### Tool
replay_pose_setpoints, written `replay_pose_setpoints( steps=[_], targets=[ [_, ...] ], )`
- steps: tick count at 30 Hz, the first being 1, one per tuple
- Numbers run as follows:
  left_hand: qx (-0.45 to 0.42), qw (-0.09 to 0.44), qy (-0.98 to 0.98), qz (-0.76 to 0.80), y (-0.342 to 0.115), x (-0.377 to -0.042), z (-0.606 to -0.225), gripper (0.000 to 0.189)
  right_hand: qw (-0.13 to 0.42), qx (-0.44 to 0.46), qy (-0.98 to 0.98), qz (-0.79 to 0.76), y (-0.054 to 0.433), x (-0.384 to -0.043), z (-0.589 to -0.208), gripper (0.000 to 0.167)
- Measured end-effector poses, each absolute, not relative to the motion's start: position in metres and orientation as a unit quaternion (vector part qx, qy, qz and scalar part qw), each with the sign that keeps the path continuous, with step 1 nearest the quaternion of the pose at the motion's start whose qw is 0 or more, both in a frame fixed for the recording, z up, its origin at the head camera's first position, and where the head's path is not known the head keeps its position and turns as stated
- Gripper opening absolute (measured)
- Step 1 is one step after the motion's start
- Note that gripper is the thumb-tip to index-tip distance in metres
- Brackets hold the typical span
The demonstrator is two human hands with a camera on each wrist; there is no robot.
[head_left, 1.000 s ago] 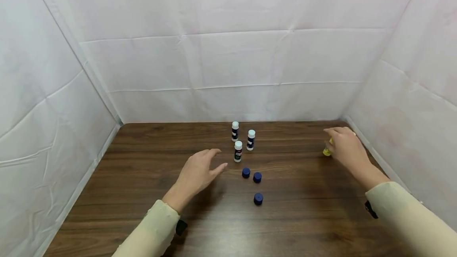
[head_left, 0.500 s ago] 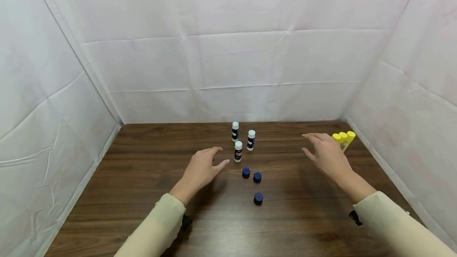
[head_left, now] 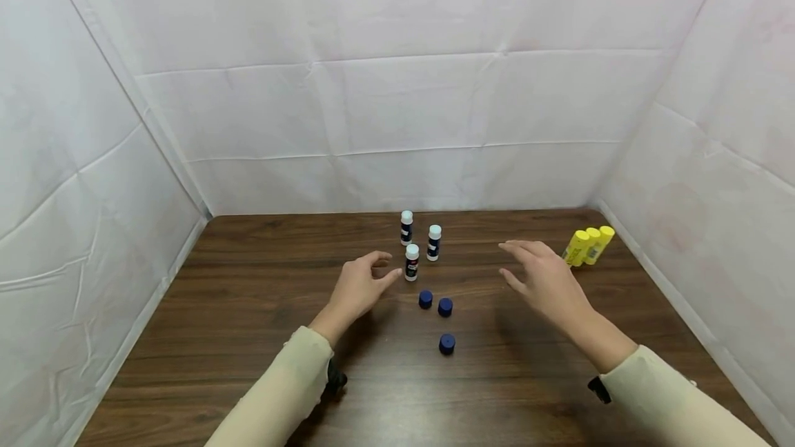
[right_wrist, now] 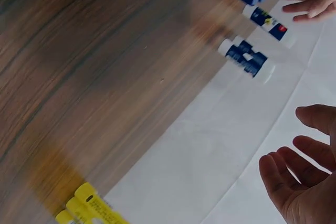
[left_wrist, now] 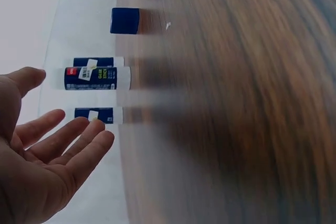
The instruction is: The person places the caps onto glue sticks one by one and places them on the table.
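Observation:
Three dark blue glue sticks stand upright near the table's middle. The nearest glue stick [head_left: 412, 263] has a label reading "glue stick" in the left wrist view. My left hand [head_left: 361, 287] hovers just left of it, thumb and fingers spread apart with nothing between them. The other two, a back glue stick [head_left: 406, 228] and a right glue stick [head_left: 433, 243], stand behind it. My right hand [head_left: 546, 285] is in the air right of the group, fingers loosely bent and holding nothing. Three blue caps, among them the front cap [head_left: 446, 344], sit on the table between the hands.
Three yellow tubes [head_left: 593, 245] stand side by side at the back right, behind my right hand. White cloth walls [head_left: 404, 102] enclose the brown wooden table [head_left: 261, 309] at the back and both sides.
My right hand has left the yellow tubes and moved left toward the middle, uncovering them. My left hand has edged right, closer to the nearest glue stick.

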State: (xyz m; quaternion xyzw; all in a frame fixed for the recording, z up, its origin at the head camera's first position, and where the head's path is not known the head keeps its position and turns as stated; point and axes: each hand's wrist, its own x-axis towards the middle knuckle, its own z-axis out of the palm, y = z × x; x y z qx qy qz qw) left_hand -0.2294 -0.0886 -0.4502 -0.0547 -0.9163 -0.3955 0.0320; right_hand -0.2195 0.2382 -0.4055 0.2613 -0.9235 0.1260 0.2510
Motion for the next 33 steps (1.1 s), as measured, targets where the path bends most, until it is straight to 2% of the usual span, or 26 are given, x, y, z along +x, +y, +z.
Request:
replay_pose_setpoints(
  steps=[22, 33],
  targets=[
    [0.025, -0.019, -0.784, -0.62, -0.067, -0.252, -0.471, 0.045, 0.222, 0.27, -0.918, 0.188, 0.207, -0.187, -0.41, 0.047],
    [0.046, -0.016, -0.759, -0.65, -0.055, -0.257, -0.477, 0.049, 0.208, 0.269, -0.915, 0.218, 0.196, -0.175, -0.418, 0.048]
  ],
)
